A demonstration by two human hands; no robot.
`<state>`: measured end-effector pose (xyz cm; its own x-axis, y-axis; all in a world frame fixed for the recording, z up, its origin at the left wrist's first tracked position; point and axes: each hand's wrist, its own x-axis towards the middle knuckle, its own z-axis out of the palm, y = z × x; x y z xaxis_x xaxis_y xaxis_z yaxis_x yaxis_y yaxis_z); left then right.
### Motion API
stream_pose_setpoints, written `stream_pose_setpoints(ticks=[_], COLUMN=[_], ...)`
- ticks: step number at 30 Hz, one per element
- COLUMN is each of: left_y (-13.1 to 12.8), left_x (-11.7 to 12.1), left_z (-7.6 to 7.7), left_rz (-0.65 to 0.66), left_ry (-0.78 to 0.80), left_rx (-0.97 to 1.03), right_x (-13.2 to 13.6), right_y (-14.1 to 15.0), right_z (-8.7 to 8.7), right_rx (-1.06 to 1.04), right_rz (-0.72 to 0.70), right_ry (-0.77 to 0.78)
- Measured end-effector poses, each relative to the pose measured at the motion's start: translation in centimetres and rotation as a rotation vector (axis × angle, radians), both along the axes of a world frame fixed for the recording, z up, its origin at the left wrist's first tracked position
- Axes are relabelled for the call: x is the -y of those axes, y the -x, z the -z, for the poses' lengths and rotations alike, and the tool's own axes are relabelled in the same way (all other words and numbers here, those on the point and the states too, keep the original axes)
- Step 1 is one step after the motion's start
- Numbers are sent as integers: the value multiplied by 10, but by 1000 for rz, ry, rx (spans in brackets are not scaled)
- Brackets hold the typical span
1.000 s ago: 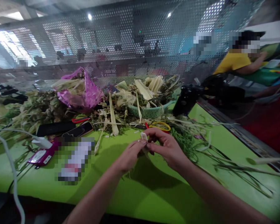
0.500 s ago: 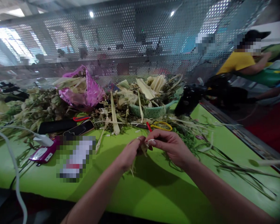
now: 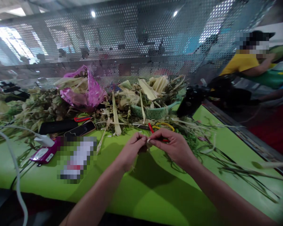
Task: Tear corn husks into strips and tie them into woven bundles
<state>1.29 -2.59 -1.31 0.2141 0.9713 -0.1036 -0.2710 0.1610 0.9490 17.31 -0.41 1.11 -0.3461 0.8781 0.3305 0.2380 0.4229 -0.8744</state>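
Over the green table, my left hand and my right hand meet at the fingertips. Between them is a small pale strip of dried husk, mostly hidden by the fingers. The left hand is closed around its lower part, and a few fibres hang below that palm. My right thumb and forefinger pinch its upper end. Just beyond the right hand lie a red-handled tool and a yellow loop handle. A bundle of green fibre lies partly behind the right wrist.
Dried husks fill a green basket and a pink plastic bag. A phone, a purple device with a white cable and a blurred-out packet lie left. Long stems lie right. A person in yellow sits beyond.
The pale piece that stuck up above my fingertips a second ago is now mostly hidden between them. My fingers have shifted on it, and both hands stay in about the same place.
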Motion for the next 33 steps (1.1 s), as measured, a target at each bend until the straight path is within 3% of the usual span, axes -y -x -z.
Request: stream_pose_setpoints(ticks=[4, 11, 25, 33], left_y=[1, 2, 3, 3], left_x=[0, -1, -3, -3], left_z=[-4, -2, 2, 3], left_rz=[27, -11, -21, -53], left_ry=[-34, -83, -52, -63], left_rx=[-29, -111, -54, 76], right_x=[-1, -2, 1, 2], right_y=[-3, -5, -5, -3], right_z=[1, 3, 0, 3], right_rx=[86, 234, 237, 153], right_rz=[78, 96, 67, 81], right_ry=[-154, -202, -203, -93])
